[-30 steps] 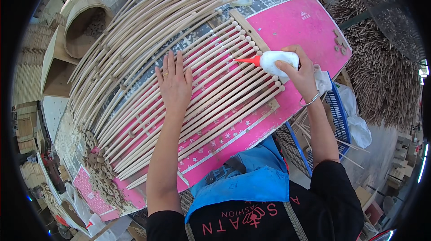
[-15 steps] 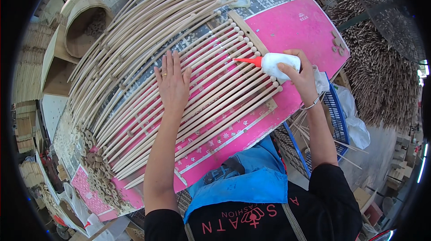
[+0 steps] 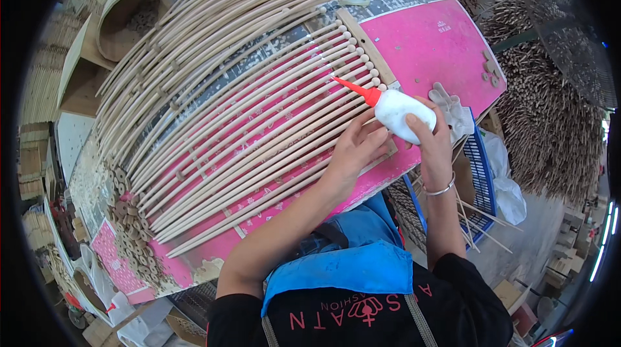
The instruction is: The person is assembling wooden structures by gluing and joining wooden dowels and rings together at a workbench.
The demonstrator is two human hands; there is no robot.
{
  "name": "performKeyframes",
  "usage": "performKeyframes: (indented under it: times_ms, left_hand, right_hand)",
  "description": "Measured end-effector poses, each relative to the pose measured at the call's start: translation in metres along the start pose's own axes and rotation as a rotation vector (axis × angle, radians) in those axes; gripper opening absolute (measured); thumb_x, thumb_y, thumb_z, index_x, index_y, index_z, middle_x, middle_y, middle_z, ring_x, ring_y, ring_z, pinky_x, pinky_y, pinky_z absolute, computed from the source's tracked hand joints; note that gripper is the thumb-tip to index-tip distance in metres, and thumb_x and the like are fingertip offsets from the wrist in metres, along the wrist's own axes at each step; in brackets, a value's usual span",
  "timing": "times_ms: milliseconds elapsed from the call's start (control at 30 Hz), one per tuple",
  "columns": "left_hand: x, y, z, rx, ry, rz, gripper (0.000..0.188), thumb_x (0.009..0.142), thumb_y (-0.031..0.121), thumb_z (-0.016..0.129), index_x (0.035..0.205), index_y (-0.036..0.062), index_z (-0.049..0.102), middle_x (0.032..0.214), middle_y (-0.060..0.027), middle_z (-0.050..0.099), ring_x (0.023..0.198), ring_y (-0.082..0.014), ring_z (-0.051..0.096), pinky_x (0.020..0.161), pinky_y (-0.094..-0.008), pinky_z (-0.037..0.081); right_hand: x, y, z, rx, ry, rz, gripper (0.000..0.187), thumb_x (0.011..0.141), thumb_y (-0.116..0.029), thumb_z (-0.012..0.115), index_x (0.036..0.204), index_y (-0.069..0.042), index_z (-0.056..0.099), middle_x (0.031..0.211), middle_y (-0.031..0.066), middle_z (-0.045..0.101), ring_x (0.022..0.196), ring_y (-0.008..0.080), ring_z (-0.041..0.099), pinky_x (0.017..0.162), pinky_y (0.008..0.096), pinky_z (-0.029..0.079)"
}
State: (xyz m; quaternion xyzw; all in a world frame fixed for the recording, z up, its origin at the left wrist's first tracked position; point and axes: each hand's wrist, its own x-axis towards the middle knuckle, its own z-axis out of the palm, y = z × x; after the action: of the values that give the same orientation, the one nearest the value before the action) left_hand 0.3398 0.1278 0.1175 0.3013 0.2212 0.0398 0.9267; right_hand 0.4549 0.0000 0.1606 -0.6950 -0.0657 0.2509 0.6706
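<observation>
My right hand (image 3: pixel 437 153) grips a white squeeze bottle (image 3: pixel 406 115) with a red pointed nozzle, its tip over the rods near their ball ends. My left hand (image 3: pixel 352 156) is just left of the bottle, fingers bent and apart, over the near rods; its fingertips are partly hidden and I cannot tell whether they touch anything. Beneath lies a row of thin wooden rods (image 3: pixel 259 128) with small wooden balls (image 3: pixel 365 58) on their right ends. The balls line up beside a wooden strip (image 3: pixel 366 45); the bottle and hands cover the nearer ones.
Behind the row lies another bundle of ball-ended rods (image 3: pixel 220 23). Small wooden rings (image 3: pixel 132 234) are heaped at the left table edge. A white glove (image 3: pixel 453 111) lies at the right edge, above a blue basket (image 3: pixel 480 172). A pink sheet (image 3: pixel 433 36) covers part of the table.
My left hand has lifted off the middle of the rods and moved right, beside the bottle. The bottle, still in my right hand, has shifted slightly, its nozzle now angled more steeply.
</observation>
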Motion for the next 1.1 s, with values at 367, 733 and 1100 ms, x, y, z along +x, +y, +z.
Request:
performKeyframes:
  times_ms: [367, 733, 1100]
  left_hand:
    - [0.022, -0.023, 0.014, -0.152, -0.003, -0.021, 0.044, 0.105, 0.031, 0.069, 0.141, 0.0092, 0.056, 0.126, -0.0036, 0.066, 0.111, -0.0139, 0.066, 0.1, -0.0336, 0.054]
    - [0.029, -0.029, 0.014, -0.168, 0.02, -0.02, 0.04, 0.108, 0.035, 0.064, 0.138, 0.0083, 0.058, 0.124, -0.0042, 0.067, 0.11, -0.014, 0.066, 0.099, -0.035, 0.055]
    - [0.03, -0.027, 0.008, -0.114, 0.041, -0.083, 0.041, 0.109, 0.037, 0.06, 0.14, 0.0101, 0.057, 0.125, -0.0034, 0.066, 0.113, -0.0132, 0.065, 0.098, -0.0353, 0.056]
  right_hand:
    - [-0.009, 0.011, -0.012, -0.424, 0.014, -0.23, 0.045, 0.091, -0.019, 0.077, 0.129, 0.0, 0.062, 0.112, 0.0103, 0.071, 0.097, 0.0156, 0.068, 0.082, 0.0303, 0.055]
    - [-0.001, 0.012, -0.005, -0.534, 0.052, -0.306, 0.044, 0.089, -0.022, 0.078, 0.124, 0.001, 0.064, 0.103, 0.013, 0.073, 0.091, 0.0189, 0.07, 0.079, 0.0325, 0.054]
    - [0.0, 0.009, 0.002, -0.578, 0.06, -0.353, 0.044, 0.088, -0.021, 0.079, 0.123, 0.001, 0.064, 0.103, 0.0137, 0.073, 0.09, 0.0204, 0.071, 0.079, 0.0331, 0.055]
